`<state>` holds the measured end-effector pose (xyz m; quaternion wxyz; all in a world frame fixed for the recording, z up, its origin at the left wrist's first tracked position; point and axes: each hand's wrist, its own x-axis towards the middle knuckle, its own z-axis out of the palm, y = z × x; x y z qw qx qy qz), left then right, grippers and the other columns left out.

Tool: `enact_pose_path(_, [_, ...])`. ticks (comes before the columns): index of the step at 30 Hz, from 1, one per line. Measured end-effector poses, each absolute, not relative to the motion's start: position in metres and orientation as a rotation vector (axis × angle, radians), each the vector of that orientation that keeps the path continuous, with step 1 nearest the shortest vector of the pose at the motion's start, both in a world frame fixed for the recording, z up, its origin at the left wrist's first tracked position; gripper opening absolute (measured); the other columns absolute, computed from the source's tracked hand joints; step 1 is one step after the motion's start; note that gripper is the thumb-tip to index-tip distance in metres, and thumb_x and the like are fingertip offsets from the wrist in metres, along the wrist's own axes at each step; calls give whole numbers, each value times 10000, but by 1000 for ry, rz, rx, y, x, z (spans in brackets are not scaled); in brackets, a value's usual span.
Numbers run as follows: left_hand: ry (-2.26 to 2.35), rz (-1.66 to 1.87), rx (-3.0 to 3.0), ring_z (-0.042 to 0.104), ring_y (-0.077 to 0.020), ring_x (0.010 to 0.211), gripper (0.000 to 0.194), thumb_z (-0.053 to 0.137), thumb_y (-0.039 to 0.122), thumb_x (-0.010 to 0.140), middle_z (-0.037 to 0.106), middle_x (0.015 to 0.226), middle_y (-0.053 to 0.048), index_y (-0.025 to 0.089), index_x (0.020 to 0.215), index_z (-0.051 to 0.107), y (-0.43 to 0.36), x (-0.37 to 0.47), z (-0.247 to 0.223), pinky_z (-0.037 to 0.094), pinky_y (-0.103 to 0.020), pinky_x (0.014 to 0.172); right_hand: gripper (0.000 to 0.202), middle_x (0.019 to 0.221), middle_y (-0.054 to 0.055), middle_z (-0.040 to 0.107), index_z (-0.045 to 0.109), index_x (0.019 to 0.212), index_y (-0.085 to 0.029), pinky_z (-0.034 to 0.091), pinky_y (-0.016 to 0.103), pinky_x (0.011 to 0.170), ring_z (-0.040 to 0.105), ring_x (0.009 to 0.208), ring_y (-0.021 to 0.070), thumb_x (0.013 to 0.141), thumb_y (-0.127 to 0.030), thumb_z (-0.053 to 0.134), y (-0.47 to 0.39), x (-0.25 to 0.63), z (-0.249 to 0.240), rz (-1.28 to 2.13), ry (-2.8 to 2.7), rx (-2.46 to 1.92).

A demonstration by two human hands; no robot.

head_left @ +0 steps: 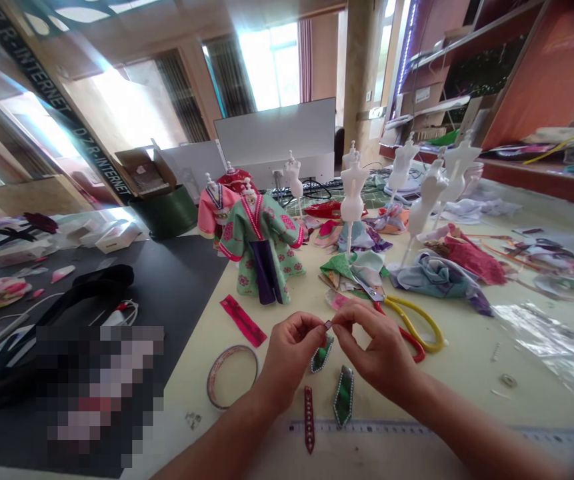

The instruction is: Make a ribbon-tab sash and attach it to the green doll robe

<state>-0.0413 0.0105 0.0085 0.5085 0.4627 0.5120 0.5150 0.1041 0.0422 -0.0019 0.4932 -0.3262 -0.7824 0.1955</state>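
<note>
My left hand pinches a small pale reddish piece between thumb and forefinger, too small to name. Meeting it from the other side, my right hand has thumb and forefinger pressed together; what they hold cannot be made out. Just below the fingertips is a green pointed trim piece with a beaded edge. A second green beaded piece lies nearer me, beside a dark red studded strip. Scissors with yellow and red handles lie beyond my right wrist.
A tape roll and a pink strip lie left of my hands. Small dress forms wear robes, one in green; bare white forms stand behind fabric scraps. A ruler crosses the near table.
</note>
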Motion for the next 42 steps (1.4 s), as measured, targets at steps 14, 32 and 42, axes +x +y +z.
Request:
enact_pose_path(14, [1245,1245,1143,522,-88,643,97,648,239,750,591,664,11,148,733,619,10,-42,5,428,-197,624,99,679,5,562,588,781,-181,417,265,576,520,631,124,834,-125,526,41,102,-5,384,-1958,-798])
enact_pose_path(32, [1432,1246,1528,589,-153,710,114,601,252,792,660,741,-32,155,762,651,8,-41,6,463,-241,654,108,671,12,587,593,762,-191,429,278,577,544,629,141,808,-124,522,43,104,-6,389,-1989,-840])
enact_pose_path(42, [1427,1229,1516,591,-158,715,117,597,257,794,664,747,-33,157,762,649,8,-42,7,463,-248,671,112,665,2,583,588,765,-208,439,277,582,548,632,143,809,-137,514,44,105,-6,506,-1982,-850])
